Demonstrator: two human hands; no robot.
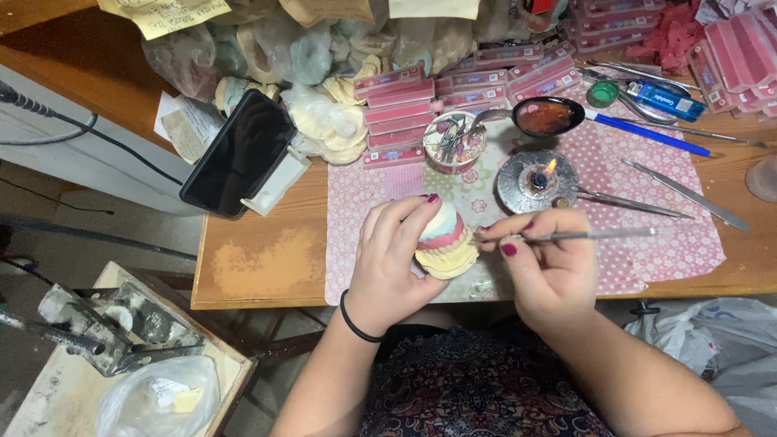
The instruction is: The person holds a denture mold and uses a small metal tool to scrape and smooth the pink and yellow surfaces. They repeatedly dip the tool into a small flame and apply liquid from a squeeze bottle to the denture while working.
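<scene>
Denture model [444,243] is sitting at the near edge of the bench, over the pink patterned mat [647,243], cradled in the left hand [392,259]. Going from the left: a dark phone [240,152] is leaning on a white stand at the bench's far left, tilted up toward the person, likely so the screen is readable while working. Behind it, bagged plaster casts [324,113] are piling up along the far side. The left hand is wrapping around the model, thumb and fingers clasping its sides, turning the cream and pink teeth side toward the right hand, which seems to steady it for fine work. A black band is circling that wrist. Further right, a small cup of tools [455,142] is standing on the mat, with pink wax boxes [421,105] stacked beyond it. The right hand [550,259] is pinching a thin metal instrument [595,235] like a pen, its tip meeting the model's right side; the long handle is pointing right. Just beyond, a small burner [538,180] is burning with a live flame, placed close, probably for heating the tip. A spoon-like ladle [546,116] of reddish wax, a blue pen [647,132] and a lighter [668,101] are lying further off, with spare steel spatulas [688,194] at the right.
</scene>
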